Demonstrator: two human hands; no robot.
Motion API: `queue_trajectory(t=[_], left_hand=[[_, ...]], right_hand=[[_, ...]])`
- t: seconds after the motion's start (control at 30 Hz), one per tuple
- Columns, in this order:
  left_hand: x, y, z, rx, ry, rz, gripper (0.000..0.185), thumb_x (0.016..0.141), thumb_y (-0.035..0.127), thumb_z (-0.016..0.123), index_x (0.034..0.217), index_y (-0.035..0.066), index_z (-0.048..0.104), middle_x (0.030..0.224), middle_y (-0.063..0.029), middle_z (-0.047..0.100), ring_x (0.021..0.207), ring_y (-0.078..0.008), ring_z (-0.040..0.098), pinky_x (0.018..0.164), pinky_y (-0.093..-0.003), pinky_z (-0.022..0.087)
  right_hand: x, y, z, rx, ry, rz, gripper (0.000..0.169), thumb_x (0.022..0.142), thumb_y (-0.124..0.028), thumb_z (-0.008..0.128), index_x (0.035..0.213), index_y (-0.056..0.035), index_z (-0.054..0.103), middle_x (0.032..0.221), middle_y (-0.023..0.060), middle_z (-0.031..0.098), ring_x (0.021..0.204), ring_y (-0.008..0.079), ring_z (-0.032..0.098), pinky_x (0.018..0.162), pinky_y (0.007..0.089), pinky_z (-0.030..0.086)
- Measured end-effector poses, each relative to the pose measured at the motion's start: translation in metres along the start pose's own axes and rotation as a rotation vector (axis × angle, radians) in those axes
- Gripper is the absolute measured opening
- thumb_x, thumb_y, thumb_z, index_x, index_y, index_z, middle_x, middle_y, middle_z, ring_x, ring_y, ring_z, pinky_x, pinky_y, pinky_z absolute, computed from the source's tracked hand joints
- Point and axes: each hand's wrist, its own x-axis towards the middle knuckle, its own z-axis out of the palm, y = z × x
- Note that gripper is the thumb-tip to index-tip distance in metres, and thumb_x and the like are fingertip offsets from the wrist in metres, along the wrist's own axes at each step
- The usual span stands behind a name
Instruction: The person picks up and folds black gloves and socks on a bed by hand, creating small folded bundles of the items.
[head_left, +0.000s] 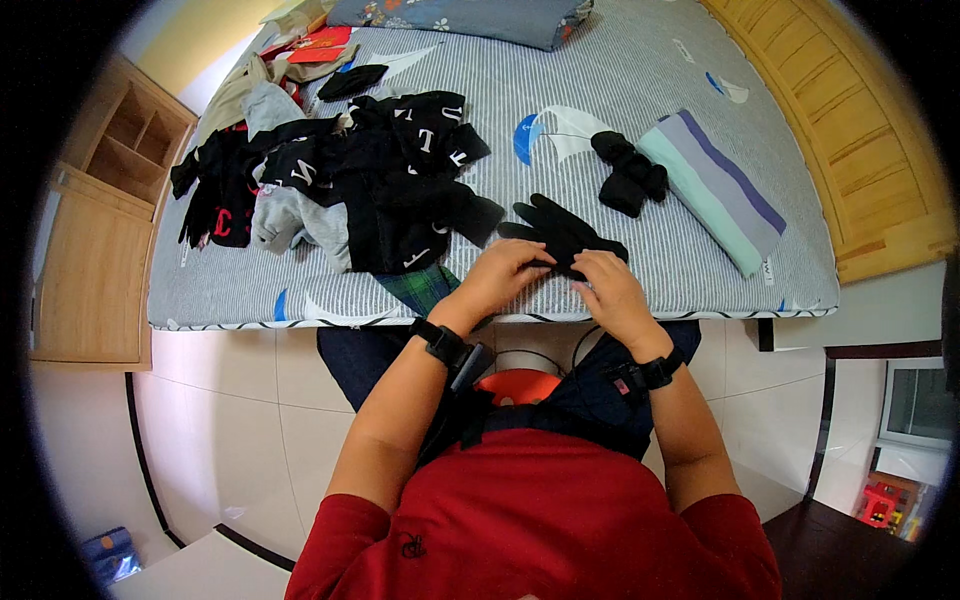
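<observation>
A black knit glove lies on the striped bed sheet before me, its fingers pointing to the upper left. My left hand touches the near left part of the glove with its fingertips. On the glove's near right part rest the fingers of my right hand; whether either hand pinches the fabric cannot be told. Beyond it to the right sit bunched black knit items, close to a folded striped cloth in mint, grey and purple.
A heap of black clothes with letters and a grey garment covers the bed's left part. Green plaid fabric hangs near the front edge. A folded floral quilt lies at the far side, a wooden headboard at the right.
</observation>
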Motion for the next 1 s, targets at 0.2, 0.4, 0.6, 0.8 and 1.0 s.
queue_trajectory(t=[0.2, 0.4, 0.6, 0.8, 1.0], left_hand=[[0.006, 0.003, 0.001, -0.033, 0.069, -0.056, 0.016, 0.086, 0.014, 0.068, 0.097, 0.003, 0.070, 0.095, -0.0157, 0.068, 0.091, -0.0355, 0.064, 0.079, -0.0429, 0.050], [0.015, 0.006, 0.005, 0.073, 0.104, -0.167, 0.021, 0.088, 0.022, 0.067, 0.095, 0.002, 0.068, 0.089, -0.0169, 0.067, 0.086, -0.0363, 0.063, 0.074, -0.0442, 0.049], [0.018, 0.000, 0.015, 0.158, 0.201, -0.144, 0.026, 0.086, 0.027, 0.069, 0.090, 0.001, 0.065, 0.081, -0.0167, 0.065, 0.080, -0.0369, 0.062, 0.071, -0.0462, 0.048], [0.022, 0.003, 0.017, 0.240, 0.163, -0.217, 0.024, 0.086, 0.026, 0.070, 0.091, 0.003, 0.065, 0.079, -0.0147, 0.064, 0.079, -0.0344, 0.062, 0.070, -0.0442, 0.049], [0.021, 0.002, 0.017, 0.125, 0.175, -0.250, 0.031, 0.084, 0.019, 0.072, 0.109, 0.004, 0.060, 0.078, -0.0122, 0.063, 0.076, -0.0297, 0.062, 0.069, -0.0409, 0.050]], right_hand=[[-0.004, 0.009, -0.001, -0.071, 0.105, 0.033, 0.015, 0.080, -0.007, 0.068, 0.093, -0.0012, 0.065, 0.104, 0.0117, 0.061, 0.104, 0.0314, 0.057, 0.092, 0.0422, 0.045], [-0.008, 0.010, -0.006, -0.111, 0.154, 0.088, 0.010, 0.082, -0.008, 0.067, 0.090, -0.0031, 0.064, 0.101, 0.0090, 0.060, 0.103, 0.0291, 0.055, 0.089, 0.0407, 0.042], [-0.009, 0.007, -0.007, -0.138, 0.112, 0.151, 0.015, 0.081, -0.012, 0.069, 0.092, -0.0034, 0.063, 0.102, 0.0093, 0.059, 0.103, 0.0302, 0.055, 0.090, 0.0415, 0.041], [0.013, -0.015, -0.010, -0.214, 0.111, 0.055, 0.031, 0.081, -0.012, 0.070, 0.107, 0.0010, 0.062, 0.118, 0.0149, 0.060, 0.119, 0.0335, 0.052, 0.103, 0.0450, 0.039], [0.010, -0.012, 0.017, -0.155, -0.029, -0.013, 0.038, 0.084, -0.011, 0.066, 0.120, 0.0023, 0.061, 0.130, 0.0171, 0.057, 0.130, 0.0340, 0.048, 0.110, 0.0443, 0.038]])
